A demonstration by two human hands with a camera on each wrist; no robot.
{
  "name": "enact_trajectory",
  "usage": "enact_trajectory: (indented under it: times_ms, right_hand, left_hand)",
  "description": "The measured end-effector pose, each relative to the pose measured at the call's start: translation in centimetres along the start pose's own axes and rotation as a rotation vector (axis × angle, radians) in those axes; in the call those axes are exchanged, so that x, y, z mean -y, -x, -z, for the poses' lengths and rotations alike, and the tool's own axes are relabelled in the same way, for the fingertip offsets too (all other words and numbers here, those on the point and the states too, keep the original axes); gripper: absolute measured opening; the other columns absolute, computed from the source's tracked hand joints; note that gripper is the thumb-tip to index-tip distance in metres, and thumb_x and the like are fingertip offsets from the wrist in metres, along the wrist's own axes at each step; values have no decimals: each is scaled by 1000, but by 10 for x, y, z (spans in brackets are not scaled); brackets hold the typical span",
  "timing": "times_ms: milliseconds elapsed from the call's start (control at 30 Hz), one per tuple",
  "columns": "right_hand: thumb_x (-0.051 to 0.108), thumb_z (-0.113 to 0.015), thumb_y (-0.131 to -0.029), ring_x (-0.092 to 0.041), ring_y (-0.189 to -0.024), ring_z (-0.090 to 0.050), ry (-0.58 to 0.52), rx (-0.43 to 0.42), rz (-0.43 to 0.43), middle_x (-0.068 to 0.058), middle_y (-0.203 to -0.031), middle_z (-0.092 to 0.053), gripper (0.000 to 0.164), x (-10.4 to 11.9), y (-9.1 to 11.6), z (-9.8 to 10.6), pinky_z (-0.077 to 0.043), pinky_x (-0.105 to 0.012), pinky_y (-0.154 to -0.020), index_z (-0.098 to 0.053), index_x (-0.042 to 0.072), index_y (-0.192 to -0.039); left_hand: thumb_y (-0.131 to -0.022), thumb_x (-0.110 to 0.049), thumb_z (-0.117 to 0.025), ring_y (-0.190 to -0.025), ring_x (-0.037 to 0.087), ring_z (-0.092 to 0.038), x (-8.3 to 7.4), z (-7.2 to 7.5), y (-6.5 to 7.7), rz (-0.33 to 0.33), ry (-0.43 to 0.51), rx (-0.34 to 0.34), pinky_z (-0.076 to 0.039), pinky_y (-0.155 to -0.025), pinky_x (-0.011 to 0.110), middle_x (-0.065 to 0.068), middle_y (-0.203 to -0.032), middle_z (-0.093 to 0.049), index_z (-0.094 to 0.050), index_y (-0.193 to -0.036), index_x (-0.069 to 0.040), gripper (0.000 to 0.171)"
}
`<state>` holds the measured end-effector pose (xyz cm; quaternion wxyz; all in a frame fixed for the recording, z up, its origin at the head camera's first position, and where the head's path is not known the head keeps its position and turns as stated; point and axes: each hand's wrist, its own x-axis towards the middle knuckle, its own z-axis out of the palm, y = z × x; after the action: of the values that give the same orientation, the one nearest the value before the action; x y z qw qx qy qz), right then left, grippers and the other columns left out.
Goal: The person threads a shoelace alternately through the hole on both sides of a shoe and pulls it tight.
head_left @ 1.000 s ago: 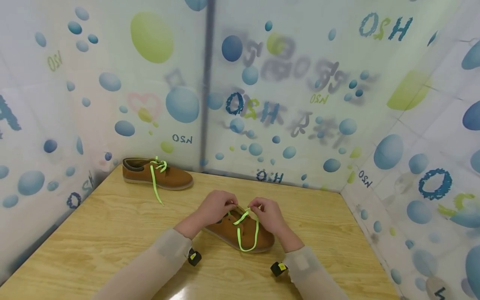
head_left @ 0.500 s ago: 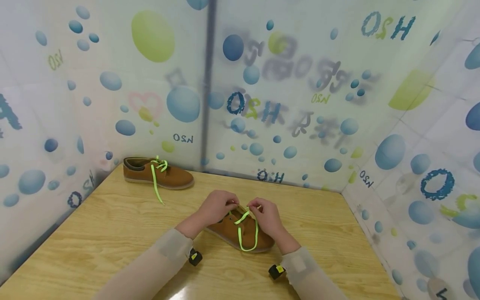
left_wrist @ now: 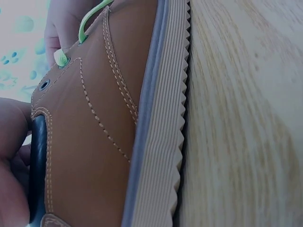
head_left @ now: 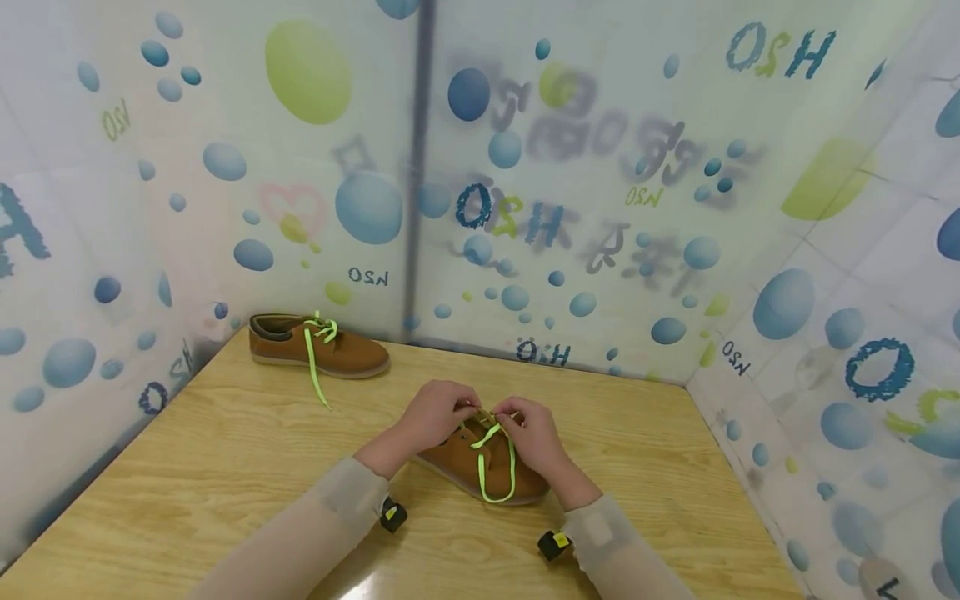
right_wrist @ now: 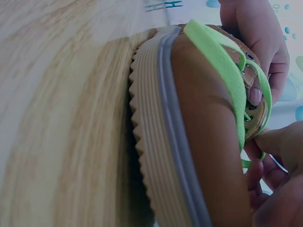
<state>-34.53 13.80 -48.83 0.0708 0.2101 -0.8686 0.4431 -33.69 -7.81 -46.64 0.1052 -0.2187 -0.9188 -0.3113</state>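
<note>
A brown low lace-up shoe [head_left: 465, 467] with a pale ridged sole stands on the table, its toe towards the right. A flat neon-green shoelace [head_left: 496, 500] threads its eyelets, one length looping down over the near side. My left hand [head_left: 437, 412] pinches the shoe's upper near the ankle opening; in the right wrist view its thumb [right_wrist: 255, 96] lies on the brown flap by the eyelets. My right hand [head_left: 534, 429] pinches the shoelace over the front of the lacing, and in the right wrist view it [right_wrist: 284, 175] is close to the flap's tip. Its exact fingertip hold is partly hidden.
A matching brown shoe [head_left: 322, 350] stands at the table's back left, a green lace end hanging onto the wood. The wooden table [head_left: 637, 442] meets bubble-printed curtain walls [head_left: 570, 250] at the back and both sides.
The right fingertips have shifted slightly left, closer to the left hand. The view has moved a little; both hands stay at the same shoe.
</note>
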Motion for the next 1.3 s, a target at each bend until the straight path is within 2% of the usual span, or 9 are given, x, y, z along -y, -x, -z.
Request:
enact_trajectory:
  times_ms: [200, 333, 467, 600, 800, 933, 1100, 1300]
  right_hand:
    - [7, -68, -103, -10, -74, -59, -9, 23, -12, -2, -98, -77, 15, 0, -1, 0, -49, -24, -66, -80, 15, -102]
    - [7, -65, -105, -11, -79, -62, -4, 46, -12, -4, -104, -79, 17, 2, -1, 0, -51, -24, -68, -81, 14, -107]
    - [8, -63, -106, -13, -84, -64, 1, 65, -7, -4, -109, -79, 19, 1, 0, -2, -52, -26, -71, -81, 14, -110]
    - [8, -63, -106, -14, -87, -66, -11, 67, 0, -3, -111, -79, 21, -1, 0, -3, -53, -27, -74, -81, 15, -112]
    - [6, -64, -105, -15, -91, -68, -61, 49, 7, -4, -110, -79, 21, -3, -1, -4, -55, -29, -80, -81, 15, -112]
    - [6, -63, -105, -13, -89, -66, -73, 43, -2, -3, -109, -79, 20, -3, -1, -4, -54, -28, -80, -81, 15, -110]
    - [5, -62, -105, -14, -89, -65, -37, 47, -8, -4, -110, -79, 20, -1, 0, -3, -53, -29, -78, -80, 13, -110]
    - [6, -61, -106, -15, -91, -65, 2, 64, -10, -4, -112, -79, 21, 1, 0, -3, -52, -30, -78, -79, 13, -112]
  left_hand:
    - [-98, -15, -78, -82, 10, -70, -3, -2, 2, 62, 49, -26, -59, -74, 33, -3, -93, -79, -76, -103, -17, 6]
    - [-95, -17, -80, -79, 8, -67, -5, -4, 4, 96, 82, -49, -56, -71, 30, -7, -88, -74, -69, -97, -20, 12]
    - [-92, -17, -83, -73, 5, -61, -4, -5, 5, 88, 106, -61, -53, -67, 28, -11, -81, -69, -66, -87, -22, 19]
    - [-91, -16, -84, -71, 3, -62, -3, -7, 5, 71, 144, -54, -54, -66, 25, -10, -80, -71, -67, -81, -22, 21]
    - [-92, -12, -83, -73, 4, -66, -8, -8, 5, 97, 210, -43, -56, -66, 25, -7, -82, -75, -76, -83, -21, 15]
    - [-93, -10, -81, -73, 5, -65, -11, -11, 5, 106, 213, -52, -56, -66, 25, -6, -81, -75, -75, -82, -19, 15]
    - [-93, -12, -82, -72, 5, -64, -11, -14, 4, 127, 189, -63, -55, -66, 26, -8, -79, -73, -74, -81, -20, 16]
    - [-91, -15, -84, -72, 4, -65, -11, -15, 3, 144, 200, -43, -56, -67, 27, -8, -81, -74, -75, -85, -21, 13]
